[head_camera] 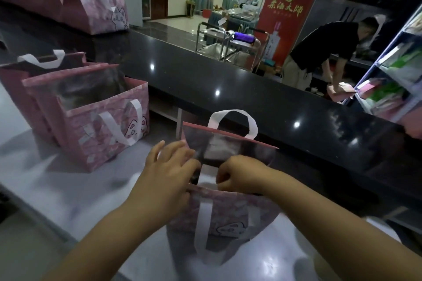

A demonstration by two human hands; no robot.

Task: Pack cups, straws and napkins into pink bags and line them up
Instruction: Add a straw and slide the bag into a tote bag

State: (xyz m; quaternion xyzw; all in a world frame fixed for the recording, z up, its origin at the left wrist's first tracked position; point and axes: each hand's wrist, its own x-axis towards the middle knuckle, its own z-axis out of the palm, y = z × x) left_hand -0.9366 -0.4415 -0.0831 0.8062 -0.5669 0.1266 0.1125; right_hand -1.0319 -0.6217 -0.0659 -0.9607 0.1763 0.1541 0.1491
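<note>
1. Pink and printed with a cat face, one pink cat-print bag [230,214] with two white strap handles stands open on the pale grey worktop [68,189]. It is the thing nearest the wearer, just in front of the counter.
2. Two bare hands meet at its near rim. The left hand [169,173] has its fingers spread and mostly straight; they lie over the rim's left corner and grasp nothing. The right hand [237,178] has its fingers curled tight, pinching the rim beside a white strap.
3. One pale shape shows inside the bag, too blurred to name.
4. To the left stand two more open pink bags, one behind the other and touching. The nearer open bag [96,125] shows a cat face, and one white handle hangs down its front. The rear open bag [20,84] has a white handle standing up.
5. One polished black stone counter [228,80] runs across behind all three bags.
6. On its far left end sits a row of closed pink bags [75,0] with folded, peaked tops. At least four show, and the frame edge cuts the rest.
7. Beyond the counter are two metal trolleys [228,43], one red banner [287,13] with gold characters, and one person in a black top [319,52] bent forward. One shelf unit [397,70] stands at the right edge.
</note>
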